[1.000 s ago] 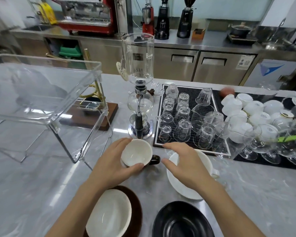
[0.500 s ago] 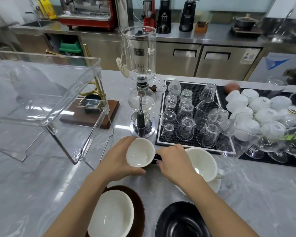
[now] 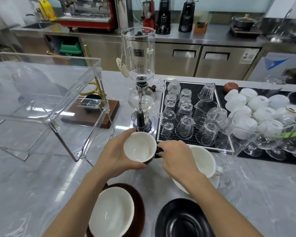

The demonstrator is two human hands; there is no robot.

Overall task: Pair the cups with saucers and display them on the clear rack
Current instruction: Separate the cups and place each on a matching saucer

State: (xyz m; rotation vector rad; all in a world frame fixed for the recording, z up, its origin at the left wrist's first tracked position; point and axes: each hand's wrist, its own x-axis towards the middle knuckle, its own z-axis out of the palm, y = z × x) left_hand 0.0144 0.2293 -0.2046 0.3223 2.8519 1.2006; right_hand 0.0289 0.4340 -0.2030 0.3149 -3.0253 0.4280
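A black cup with a white inside [image 3: 140, 146] is held above the counter at the centre. My left hand [image 3: 115, 154] wraps its left side. My right hand [image 3: 175, 155] pinches its dark handle on the right. A white cup [image 3: 202, 162] stands on a white saucer [image 3: 212, 183] just right of my right hand. Near the front edge, a brown cup with a white inside [image 3: 112, 212] rests on a brown saucer [image 3: 140, 202]. A black saucer [image 3: 183, 219] lies bare to its right. The clear rack [image 3: 46, 93] stands at the left with nothing on it.
A glass siphon brewer [image 3: 140, 79] stands right behind the held cup. A black mat [image 3: 195, 94] with several upturned glasses lies behind right. White cups [image 3: 256, 108] and stemmed glasses [image 3: 263, 137] crowd the far right. A wooden base [image 3: 92, 115] sits behind the rack.
My right hand moved left off the white cup and took the black cup's handle. The black cup has risen slightly in both hands.
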